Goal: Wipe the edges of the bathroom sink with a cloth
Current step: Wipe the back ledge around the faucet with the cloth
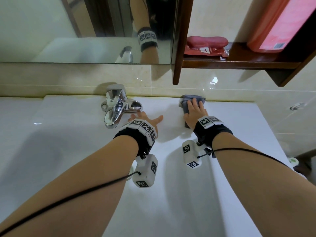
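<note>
Both flat-fingered: right hand (195, 111) presses cloth (186, 100) onto sink (239, 127), left hand (145, 119) rests there empty.

Cloth (185, 102) mostly hidden under right hand (195, 110). Left hand (147, 119) partly behind its wrist band (142, 130). Orange bottle (264, 29) cut off at top & rt edge; label (282, 21) print too small to read. Sink basin (34, 151) runs off left edge.
</note>
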The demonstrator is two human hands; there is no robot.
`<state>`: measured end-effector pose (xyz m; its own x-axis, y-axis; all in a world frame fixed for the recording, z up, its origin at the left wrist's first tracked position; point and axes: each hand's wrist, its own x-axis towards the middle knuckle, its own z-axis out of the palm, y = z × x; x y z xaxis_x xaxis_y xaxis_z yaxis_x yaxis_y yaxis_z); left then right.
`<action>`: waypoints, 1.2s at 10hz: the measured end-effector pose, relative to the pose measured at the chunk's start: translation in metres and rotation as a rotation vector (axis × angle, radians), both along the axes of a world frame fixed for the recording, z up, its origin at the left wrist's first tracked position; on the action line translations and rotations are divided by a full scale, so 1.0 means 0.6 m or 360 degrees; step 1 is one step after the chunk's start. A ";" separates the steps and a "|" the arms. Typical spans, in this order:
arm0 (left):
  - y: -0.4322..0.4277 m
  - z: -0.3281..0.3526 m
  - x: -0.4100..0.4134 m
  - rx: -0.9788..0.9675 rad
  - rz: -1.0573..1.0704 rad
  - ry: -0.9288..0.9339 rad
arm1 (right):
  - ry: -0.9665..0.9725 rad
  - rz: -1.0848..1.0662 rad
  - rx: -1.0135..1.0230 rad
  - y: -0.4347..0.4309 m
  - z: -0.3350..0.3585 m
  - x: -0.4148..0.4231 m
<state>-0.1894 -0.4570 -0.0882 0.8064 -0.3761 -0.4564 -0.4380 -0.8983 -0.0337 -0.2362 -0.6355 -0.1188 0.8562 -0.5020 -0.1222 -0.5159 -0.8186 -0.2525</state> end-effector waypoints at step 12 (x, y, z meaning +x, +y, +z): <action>0.490 0.152 -0.192 -0.0307 -0.0407 0.0111 | 0.0190 0.0087 0.0224 0.522 0.186 -0.238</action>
<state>-0.3043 -0.1628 0.0028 0.6438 -0.6473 -0.4081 -0.6456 -0.7458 0.1643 -0.3791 -0.3223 -0.0072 0.8571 -0.4257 -0.2901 -0.5046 -0.8073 -0.3061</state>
